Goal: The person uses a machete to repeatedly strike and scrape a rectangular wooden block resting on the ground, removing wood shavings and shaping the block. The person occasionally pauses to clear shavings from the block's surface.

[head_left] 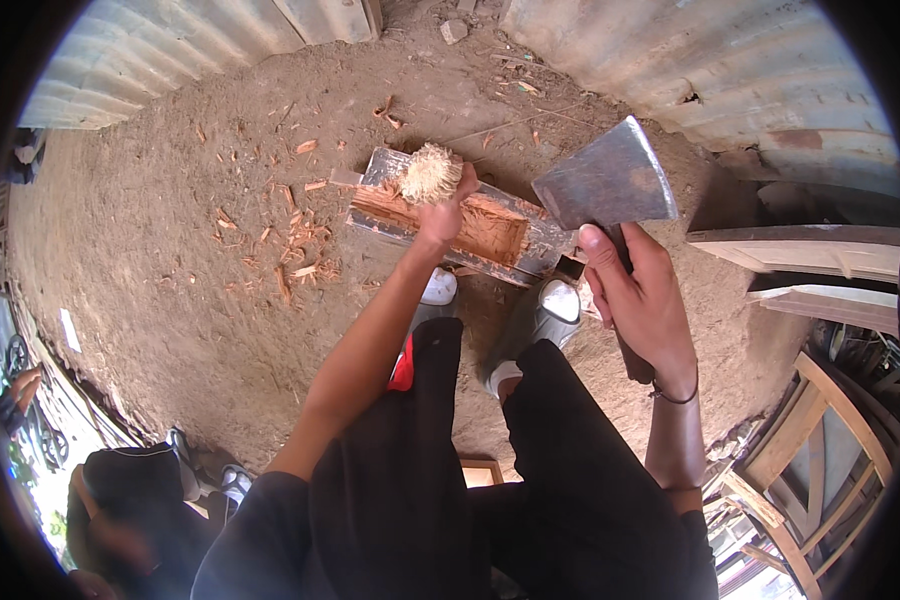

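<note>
My left hand [444,212] grips an upright piece with a pale, frayed fibrous top [430,174] over a long wooden block [526,243] with a carved orange-brown hollow and weathered grey edges. The frayed top hides what lies below it. My right hand [632,290] is closed on the handle of a hatchet, its broad dark steel head [602,175] raised above and right of the fibrous top. The block lies on the ground just beyond my white-and-grey shoes [552,310].
Wood chips [290,250] are scattered on the dirt ground [150,300]. Corrugated sheets [690,50] border the area. Wooden panels [810,255] stand at right, with a broken wooden frame [800,450] lower right. Another person [130,510] sits at lower left.
</note>
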